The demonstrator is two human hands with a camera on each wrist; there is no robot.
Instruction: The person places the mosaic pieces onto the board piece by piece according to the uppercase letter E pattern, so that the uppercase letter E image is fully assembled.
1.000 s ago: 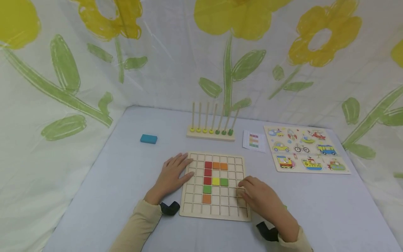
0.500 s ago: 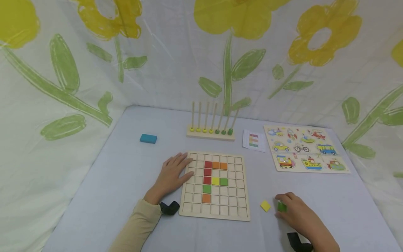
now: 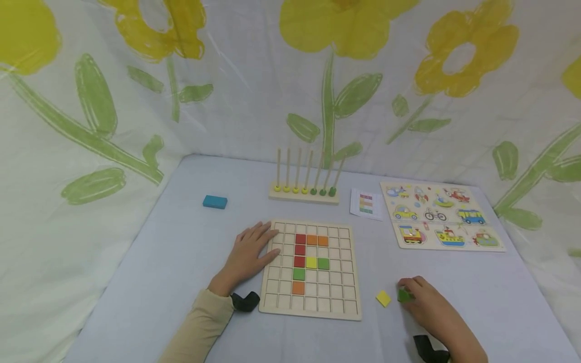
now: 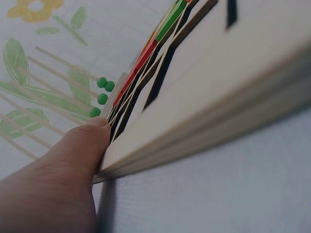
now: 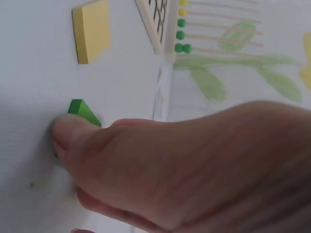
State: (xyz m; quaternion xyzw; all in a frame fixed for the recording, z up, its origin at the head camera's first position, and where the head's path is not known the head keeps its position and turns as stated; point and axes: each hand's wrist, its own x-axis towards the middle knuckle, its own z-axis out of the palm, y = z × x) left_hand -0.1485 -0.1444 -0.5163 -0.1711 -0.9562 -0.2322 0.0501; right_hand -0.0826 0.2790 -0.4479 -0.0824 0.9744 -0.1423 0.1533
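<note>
A wooden grid board (image 3: pixel 333 306) lies on the table, with red, orange, yellow and green square tiles set in some of its cells. My left hand (image 3: pixel 247 257) rests on the board's left edge, fingers spread. In the left wrist view the thumb (image 4: pixel 80 150) lies along the board's side. To the right of the board, my right hand (image 3: pixel 428 305) pinches a green tile (image 3: pixel 403 295) between thumb and fingers, low over the table. From the right wrist, the thumb covers most of that green tile (image 5: pixel 83 110). A loose yellow tile (image 3: pixel 383 298) lies between board and right hand.
Behind the board stands a peg rack (image 3: pixel 304 195) with yellow and green beads. A pattern card (image 3: pixel 368 203) and a vehicle puzzle board (image 3: pixel 442 217) lie at the back right. A blue block (image 3: pixel 215 201) sits at the back left.
My right hand has moved from the board's right edge out to the green tile, uncovering the yellow tile, and now pinches the green one. The left hand has stayed on the board.
</note>
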